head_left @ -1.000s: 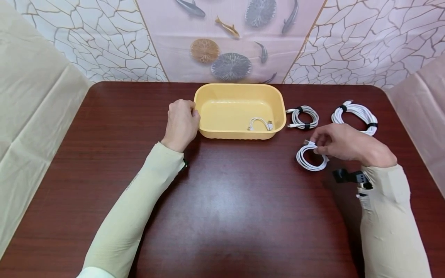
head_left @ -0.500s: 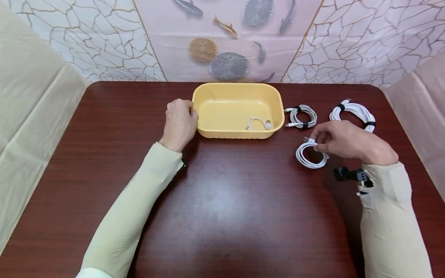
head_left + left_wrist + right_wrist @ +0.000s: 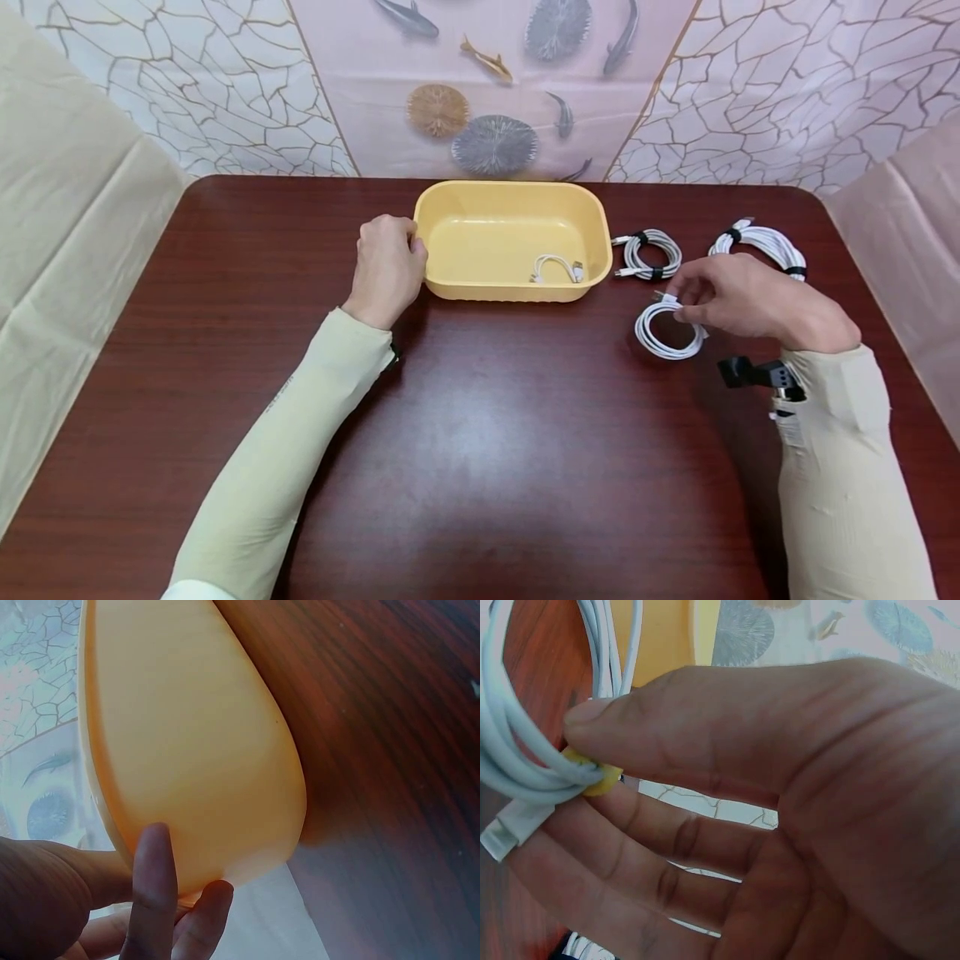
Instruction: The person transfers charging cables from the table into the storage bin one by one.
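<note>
My right hand (image 3: pixel 750 300) pinches a coiled white USB cable (image 3: pixel 648 346) between thumb and fingers, at the right of the table. In the right wrist view, a small yellow tie (image 3: pixel 604 780) on the coil is under the thumb, and a white plug (image 3: pixel 514 825) sticks out beside the fingers. My left hand (image 3: pixel 387 271) grips the left rim of a yellow plastic bin (image 3: pixel 510 292); in the left wrist view, its fingers (image 3: pixel 154 877) lie against the bin's outer wall. Inside the bin lies a short white cable (image 3: pixel 555 258).
Right of the bin lies a coiled grey-white cable (image 3: pixel 660 250) with black straps. Farther right is a larger white cable coil (image 3: pixel 772 242), partly hidden by my right hand. The dark wooden table (image 3: pixel 480 450) meets a patterned backdrop (image 3: pixel 247 92) at its far edge.
My right hand has shifted slightly away from me with the coiled white USB cable, which appears a little lifted. My left hand keeps its grip on the bin.
</note>
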Demonstrator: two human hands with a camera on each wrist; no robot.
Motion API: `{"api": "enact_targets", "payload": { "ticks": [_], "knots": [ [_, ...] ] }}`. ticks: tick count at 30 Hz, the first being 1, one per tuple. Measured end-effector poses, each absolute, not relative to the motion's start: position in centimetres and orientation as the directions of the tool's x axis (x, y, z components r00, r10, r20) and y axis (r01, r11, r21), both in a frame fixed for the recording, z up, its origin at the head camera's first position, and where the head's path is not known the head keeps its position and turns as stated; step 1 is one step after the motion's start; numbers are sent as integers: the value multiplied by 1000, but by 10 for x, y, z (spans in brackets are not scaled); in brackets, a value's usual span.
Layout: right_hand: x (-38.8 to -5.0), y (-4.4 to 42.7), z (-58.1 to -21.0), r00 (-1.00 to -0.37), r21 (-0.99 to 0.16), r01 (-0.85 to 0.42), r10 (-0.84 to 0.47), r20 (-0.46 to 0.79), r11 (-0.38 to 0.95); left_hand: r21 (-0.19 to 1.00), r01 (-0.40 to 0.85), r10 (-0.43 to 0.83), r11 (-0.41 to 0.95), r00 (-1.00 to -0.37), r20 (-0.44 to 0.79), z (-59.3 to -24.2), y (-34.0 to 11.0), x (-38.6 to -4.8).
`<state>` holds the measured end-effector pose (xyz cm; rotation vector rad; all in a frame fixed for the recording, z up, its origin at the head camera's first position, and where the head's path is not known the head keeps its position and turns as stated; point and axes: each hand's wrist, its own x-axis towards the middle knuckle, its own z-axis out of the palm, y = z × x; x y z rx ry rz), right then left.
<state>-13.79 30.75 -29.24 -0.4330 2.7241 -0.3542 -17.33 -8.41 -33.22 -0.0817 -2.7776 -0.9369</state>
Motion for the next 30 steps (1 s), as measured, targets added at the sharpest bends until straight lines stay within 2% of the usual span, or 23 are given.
{"api": "enact_targets", "payload": {
  "ticks": [12, 30],
  "knots": [
    [-142, 303, -283, -889, -244, -291, -356, -289, 925, 593, 125, -14, 795, -974, 226, -333, -85, -172],
    [-145, 297, -273, -894, -267, -288, -358, -269, 920, 592, 131, -9, 795, -974, 227, -333, -85, -171]
  ]
}}
